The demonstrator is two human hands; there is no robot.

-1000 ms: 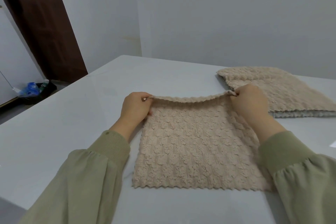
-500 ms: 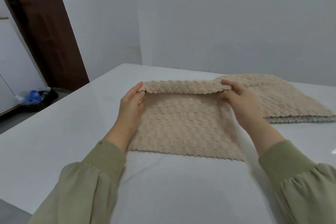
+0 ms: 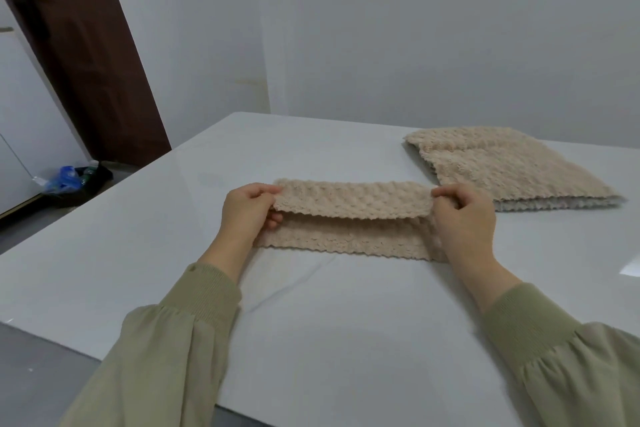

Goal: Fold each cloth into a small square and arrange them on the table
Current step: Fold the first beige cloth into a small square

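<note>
A beige textured cloth (image 3: 349, 204) lies in the middle of the white table (image 3: 311, 322), its far edge folded over toward me so the upper flap hangs above the lower layer. My left hand (image 3: 247, 213) pinches the flap's left corner. My right hand (image 3: 462, 218) pinches the right corner. A strip of the lower layer shows below the flap, with a zigzag hem. A stack of beige cloths (image 3: 505, 166) rests at the back right, apart from my hands.
The table's left edge runs diagonally beside a grey floor. A dark brown door (image 3: 79, 45) stands at the left, with a black bin holding blue plastic (image 3: 69, 178) on the floor near it. White walls close the back.
Both hands have carried the cloth's far edge toward me, doubling it over. The exposed lower layer has shrunk from a full square to a narrow strip.
</note>
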